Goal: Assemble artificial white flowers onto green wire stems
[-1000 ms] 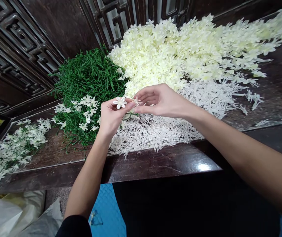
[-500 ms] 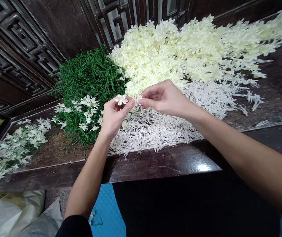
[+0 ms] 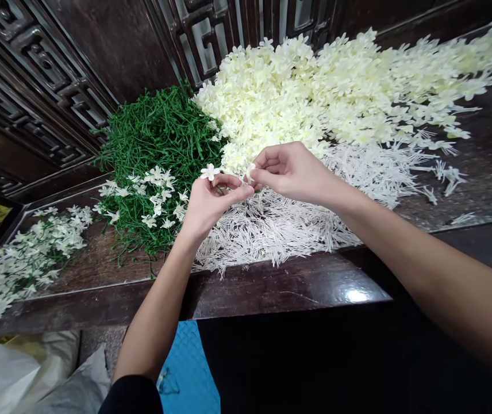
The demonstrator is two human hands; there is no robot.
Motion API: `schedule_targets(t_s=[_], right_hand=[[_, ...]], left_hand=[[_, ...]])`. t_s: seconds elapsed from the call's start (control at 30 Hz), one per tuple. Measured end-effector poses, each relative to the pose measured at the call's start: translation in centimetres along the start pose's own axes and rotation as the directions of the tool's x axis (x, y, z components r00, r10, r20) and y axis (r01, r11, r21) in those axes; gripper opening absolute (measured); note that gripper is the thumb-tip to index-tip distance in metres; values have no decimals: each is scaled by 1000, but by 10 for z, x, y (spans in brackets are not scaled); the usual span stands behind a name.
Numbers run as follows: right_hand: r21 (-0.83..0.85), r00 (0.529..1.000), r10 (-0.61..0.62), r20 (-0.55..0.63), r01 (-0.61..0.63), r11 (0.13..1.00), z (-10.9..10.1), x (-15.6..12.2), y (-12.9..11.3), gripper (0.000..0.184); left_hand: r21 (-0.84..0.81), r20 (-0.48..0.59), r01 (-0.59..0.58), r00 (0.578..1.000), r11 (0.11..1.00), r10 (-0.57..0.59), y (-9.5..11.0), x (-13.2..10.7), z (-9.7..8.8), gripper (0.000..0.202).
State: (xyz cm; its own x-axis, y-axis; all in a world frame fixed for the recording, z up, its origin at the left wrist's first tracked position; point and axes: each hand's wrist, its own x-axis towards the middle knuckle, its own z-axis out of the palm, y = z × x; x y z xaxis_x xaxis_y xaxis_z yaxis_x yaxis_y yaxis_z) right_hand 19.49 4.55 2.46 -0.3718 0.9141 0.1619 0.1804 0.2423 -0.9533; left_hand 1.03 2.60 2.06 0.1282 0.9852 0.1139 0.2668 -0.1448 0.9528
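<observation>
White artificial petals show at the fingertips of both hands, above the middle of the piles. My left hand (image 3: 214, 198) is closed in a pinch on an artificial flower stem, mostly hidden by the fingers. One open white blossom (image 3: 210, 172) stands out over the back of that hand's index finger. My right hand (image 3: 291, 172) pinches a second small white blossom (image 3: 250, 171) between thumb and index finger, right against my left fingertips. Whether this blossom sits on the stem cannot be made out. Beneath the hands lies a pile of thin white stamens (image 3: 272, 230).
Behind is a big heap of cream flower heads (image 3: 289, 98). Green plastic stems (image 3: 155, 132) are piled left of it, with several white-flowered sprigs (image 3: 155, 201) on top. More flowered sprigs (image 3: 34, 259) lie far left. A carved dark wood back (image 3: 112, 46) rises behind the bench.
My left hand has shifted slightly right, its thumb stretching to my right fingertips. The blossom at my right fingers now shows more upright. The view has moved a little.
</observation>
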Motion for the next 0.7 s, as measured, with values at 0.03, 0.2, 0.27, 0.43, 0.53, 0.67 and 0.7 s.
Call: schedule_targets(t_s=[0.03, 0.2, 0.27, 0.43, 0.53, 0.67, 0.7], right_hand=[[-3, 1000, -2, 5, 2, 1000, 0, 0, 1, 9], [27, 999, 1, 37, -2, 1000, -1, 0, 1, 9], [58, 999, 10, 52, -13, 998, -1, 0, -1, 9], [65, 999, -28, 34, 26, 998, -1, -1, -5, 11], [2, 999, -35, -27, 35, 999, -1, -1, -4, 11], [-14, 995, -76, -58, 75, 997, -1, -1, -1, 11], [-7, 995, -79, -55, 79, 997, 0, -1, -1, 11]], left_hand=[[10, -12, 13, 1000, 1000, -13, 0, 0, -1, 28], [199, -10, -2, 1000, 980, 4, -1, 0, 1, 35], [355, 18, -44, 999, 934, 40, -3, -1, 3, 34], [490, 86, -168, 986, 856, 144, -16, -2, 3, 35], [565, 48, -177, 982, 806, 182, -20, -1, 1, 35], [603, -5, -165, 978, 780, 211, -16, -1, -1, 25], [606, -9, -168, 976, 778, 218, -14, -1, -1, 24]])
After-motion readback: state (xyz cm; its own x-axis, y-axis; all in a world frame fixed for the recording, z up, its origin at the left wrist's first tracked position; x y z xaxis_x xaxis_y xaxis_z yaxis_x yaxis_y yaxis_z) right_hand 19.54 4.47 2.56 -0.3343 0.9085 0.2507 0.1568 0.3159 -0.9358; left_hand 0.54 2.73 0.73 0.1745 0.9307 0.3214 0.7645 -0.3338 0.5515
